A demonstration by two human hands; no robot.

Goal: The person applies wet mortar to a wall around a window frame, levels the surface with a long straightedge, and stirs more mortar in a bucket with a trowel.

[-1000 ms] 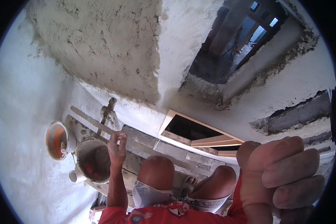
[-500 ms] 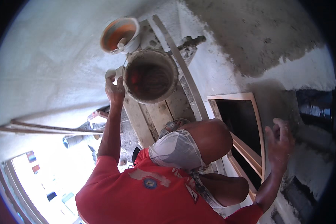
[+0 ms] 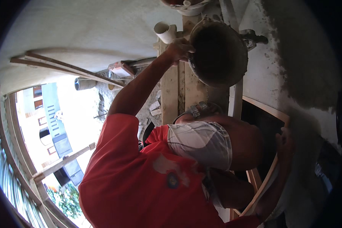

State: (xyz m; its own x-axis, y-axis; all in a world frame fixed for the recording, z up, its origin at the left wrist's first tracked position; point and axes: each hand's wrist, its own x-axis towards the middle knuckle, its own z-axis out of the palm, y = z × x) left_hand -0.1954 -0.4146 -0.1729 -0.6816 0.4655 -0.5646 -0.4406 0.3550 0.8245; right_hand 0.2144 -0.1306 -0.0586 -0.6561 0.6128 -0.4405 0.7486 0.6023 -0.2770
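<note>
My left hand [image 3: 178, 51] grips the left rim of a mortar-crusted bucket [image 3: 241, 62] with a dark inside, its fingers closed over the edge. How much the bucket holds is too dark to make out. On the right, my right hand [image 3: 285, 146] is at the upper corner of a wooden frame [image 3: 268, 109] around a dark wall opening. Its fingers curl over the frame's edge, though shadow hides part of them. A white cup-like container [image 3: 165, 32] stands beyond my left hand, beside the bucket.
Under the bucket run wooden planks [image 3: 169, 95], with a long timber [image 3: 236, 95] along their right. Another pail [image 3: 192, 9] sits at the far end. Slats [image 3: 70, 68] lean at the left wall, above a bright opening. Patchy wet plaster [image 3: 304, 68] covers the right wall.
My left hand has moved from beside the bucket onto its rim. My right hand, earlier open and apart, has come to the wooden frame. The view has shifted, placing the bucket farther right.
</note>
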